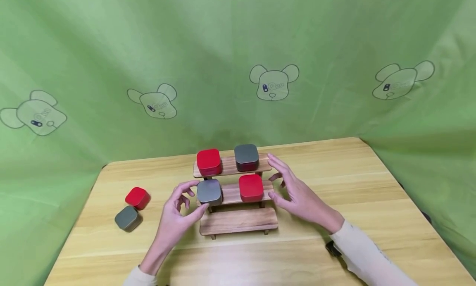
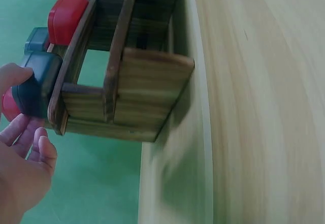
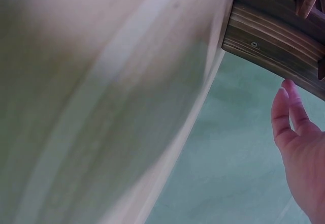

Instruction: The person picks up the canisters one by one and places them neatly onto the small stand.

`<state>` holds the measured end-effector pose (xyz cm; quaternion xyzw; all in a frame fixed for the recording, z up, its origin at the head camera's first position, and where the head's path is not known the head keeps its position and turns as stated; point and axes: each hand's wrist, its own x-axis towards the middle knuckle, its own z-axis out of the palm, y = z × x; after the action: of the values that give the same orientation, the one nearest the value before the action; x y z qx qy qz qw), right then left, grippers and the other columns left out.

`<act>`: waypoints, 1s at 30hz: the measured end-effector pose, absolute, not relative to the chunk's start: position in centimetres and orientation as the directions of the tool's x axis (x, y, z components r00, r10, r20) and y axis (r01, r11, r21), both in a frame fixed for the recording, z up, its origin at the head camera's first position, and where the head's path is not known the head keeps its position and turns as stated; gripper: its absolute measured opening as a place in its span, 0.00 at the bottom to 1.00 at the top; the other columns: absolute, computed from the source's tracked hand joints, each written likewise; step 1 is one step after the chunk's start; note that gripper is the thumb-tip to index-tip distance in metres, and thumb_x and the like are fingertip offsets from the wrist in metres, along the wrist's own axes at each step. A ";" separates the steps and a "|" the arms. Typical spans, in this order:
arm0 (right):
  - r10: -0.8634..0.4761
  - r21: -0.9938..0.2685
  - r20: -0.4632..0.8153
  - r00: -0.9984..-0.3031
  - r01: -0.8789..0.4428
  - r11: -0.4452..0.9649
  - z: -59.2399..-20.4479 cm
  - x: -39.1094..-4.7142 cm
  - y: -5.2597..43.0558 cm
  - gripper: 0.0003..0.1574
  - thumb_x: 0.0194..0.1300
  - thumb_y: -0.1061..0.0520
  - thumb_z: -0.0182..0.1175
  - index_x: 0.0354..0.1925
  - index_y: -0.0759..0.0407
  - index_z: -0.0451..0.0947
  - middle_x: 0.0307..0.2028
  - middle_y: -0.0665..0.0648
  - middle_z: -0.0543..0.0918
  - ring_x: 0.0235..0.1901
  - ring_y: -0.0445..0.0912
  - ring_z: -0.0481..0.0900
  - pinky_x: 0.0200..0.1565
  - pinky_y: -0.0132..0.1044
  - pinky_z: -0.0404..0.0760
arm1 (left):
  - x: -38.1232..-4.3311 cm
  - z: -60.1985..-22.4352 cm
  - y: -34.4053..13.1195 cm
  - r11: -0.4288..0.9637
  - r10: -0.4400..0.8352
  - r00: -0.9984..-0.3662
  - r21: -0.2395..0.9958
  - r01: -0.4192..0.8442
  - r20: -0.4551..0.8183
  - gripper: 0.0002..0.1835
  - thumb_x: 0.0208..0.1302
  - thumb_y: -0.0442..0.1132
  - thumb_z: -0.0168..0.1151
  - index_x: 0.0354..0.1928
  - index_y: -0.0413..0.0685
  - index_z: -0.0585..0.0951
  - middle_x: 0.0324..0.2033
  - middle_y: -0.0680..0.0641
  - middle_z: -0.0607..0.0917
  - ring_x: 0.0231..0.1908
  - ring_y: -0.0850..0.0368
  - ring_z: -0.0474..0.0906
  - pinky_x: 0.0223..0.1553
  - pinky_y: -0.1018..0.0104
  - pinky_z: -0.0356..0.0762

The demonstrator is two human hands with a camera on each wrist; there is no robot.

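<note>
A small wooden three-step display stand [image 1: 239,221] stands on the table. On its middle step, my left hand [image 1: 176,215] pinches a grey square tin [image 1: 209,191] between thumb and fingers; the left wrist view shows this tin [image 2: 38,84] at the step's end. A red tin [image 1: 251,187] sits at the right of that step. The top step bears another red tin [image 1: 209,161] at left and a grey one [image 1: 246,157] at right. At the stand's right end, my right hand [image 1: 297,195] has its fingertips by the upper two steps, holding no tin.
Left of the stand, a red tin [image 1: 138,198] and a grey tin [image 1: 128,218] lie close together on the wooden table [image 1: 305,257]. Behind the table hangs a green curtain [image 1: 215,71] printed with bear heads.
</note>
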<state>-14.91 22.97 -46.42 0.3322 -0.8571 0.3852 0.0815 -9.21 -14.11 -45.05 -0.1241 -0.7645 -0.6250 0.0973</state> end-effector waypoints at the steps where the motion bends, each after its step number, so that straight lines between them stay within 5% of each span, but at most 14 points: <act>1: -0.507 -0.605 0.399 -0.764 -0.635 0.481 -46.4 -14.9 22.9 0.56 0.76 0.53 0.66 0.89 0.44 0.45 0.88 0.53 0.48 0.59 0.44 0.80 0.45 0.50 0.86 | -9.3 -45.0 -14.1 0.184 0.068 -0.950 0.932 0.311 0.303 0.33 0.60 0.27 0.82 0.67 0.49 0.83 0.50 0.45 0.81 0.43 0.48 0.73 0.44 0.67 0.74; 12: -0.502 -0.600 0.401 -0.766 -0.634 0.487 -46.4 -14.9 23.0 0.57 0.76 0.53 0.66 0.89 0.45 0.45 0.87 0.55 0.49 0.58 0.45 0.80 0.44 0.50 0.87 | -9.6 -45.1 -13.5 0.154 0.085 -0.944 0.932 0.327 0.317 0.34 0.60 0.25 0.81 0.69 0.48 0.83 0.54 0.45 0.81 0.45 0.41 0.73 0.44 0.68 0.73; 30: -0.504 -0.622 0.373 -0.779 -0.613 0.487 -46.1 -14.6 23.1 0.57 0.77 0.52 0.66 0.89 0.43 0.44 0.88 0.51 0.47 0.60 0.45 0.80 0.41 0.48 0.86 | -9.3 -45.3 -13.8 0.166 0.086 -0.933 0.919 0.358 0.349 0.37 0.57 0.25 0.82 0.70 0.47 0.82 0.62 0.46 0.82 0.48 0.46 0.74 0.45 0.68 0.75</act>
<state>-14.60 23.06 -46.11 0.3248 -0.8595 0.3883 0.0704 -9.32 -13.77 -45.33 -0.1470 -0.7557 -0.6290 0.1084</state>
